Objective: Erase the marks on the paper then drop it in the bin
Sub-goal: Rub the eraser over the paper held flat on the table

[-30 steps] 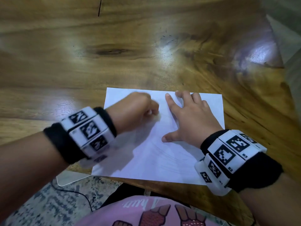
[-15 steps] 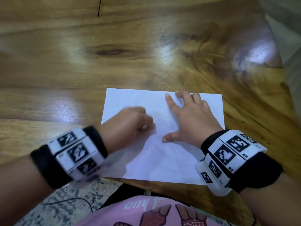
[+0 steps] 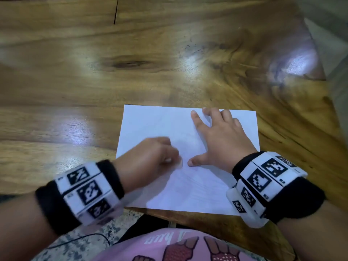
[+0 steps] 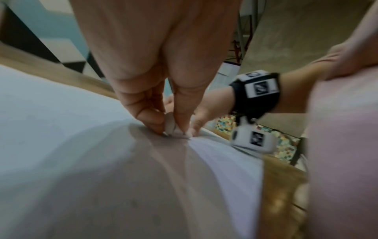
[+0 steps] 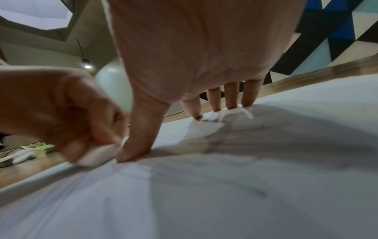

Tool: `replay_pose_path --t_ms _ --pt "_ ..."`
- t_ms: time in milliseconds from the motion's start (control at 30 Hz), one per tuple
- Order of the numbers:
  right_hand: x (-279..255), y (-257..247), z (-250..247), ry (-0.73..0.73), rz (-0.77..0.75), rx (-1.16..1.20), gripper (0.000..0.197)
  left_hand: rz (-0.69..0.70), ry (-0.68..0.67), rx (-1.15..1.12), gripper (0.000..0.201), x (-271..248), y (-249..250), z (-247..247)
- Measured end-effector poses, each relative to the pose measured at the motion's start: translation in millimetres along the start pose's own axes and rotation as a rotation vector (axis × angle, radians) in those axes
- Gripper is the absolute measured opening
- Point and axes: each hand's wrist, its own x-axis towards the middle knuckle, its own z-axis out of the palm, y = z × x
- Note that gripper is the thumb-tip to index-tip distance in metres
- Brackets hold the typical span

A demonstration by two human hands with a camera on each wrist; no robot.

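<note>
A white sheet of paper (image 3: 154, 125) lies on the wooden table (image 3: 150, 53) at its near edge, with faint pencil marks (image 5: 220, 142) on it. My left hand (image 3: 150, 157) pinches a small white eraser (image 4: 171, 127) and presses it on the paper's middle, right beside the right thumb. The eraser (image 5: 98, 155) also shows in the right wrist view. My right hand (image 3: 220, 136) lies flat on the paper's right half with fingers spread, holding the sheet down. No bin is in view.
The wooden table stretches far ahead and to the left. Its right edge (image 3: 318, 72) runs close past the paper. Below the near edge are a speckled floor (image 3: 79, 242) with a black cable and my pink shirt (image 3: 169, 245).
My left hand with the eraser has slid back toward me across the paper, from near the right index finger to beside the right thumb. The right hand and the paper stayed put.
</note>
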Motion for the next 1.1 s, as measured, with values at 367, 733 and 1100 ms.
replay_pose_path --t_ms 367,733,1100 --pt "-0.3 -0.4 0.0 0.000 -0.006 0.001 0.119 -0.179 0.161 0.102 0.015 74.0 -4.3 -28.6" --pt "-3.7 11.1 -3.5 0.001 -0.027 0.119 0.119 -0.021 -0.011 0.017 0.010 6.0 2.0 2.9" --pt "-5.8 8.7 -3.4 -0.009 -0.038 0.080 0.119 -0.293 0.200 0.002 0.015 80.3 -3.2 -37.1"
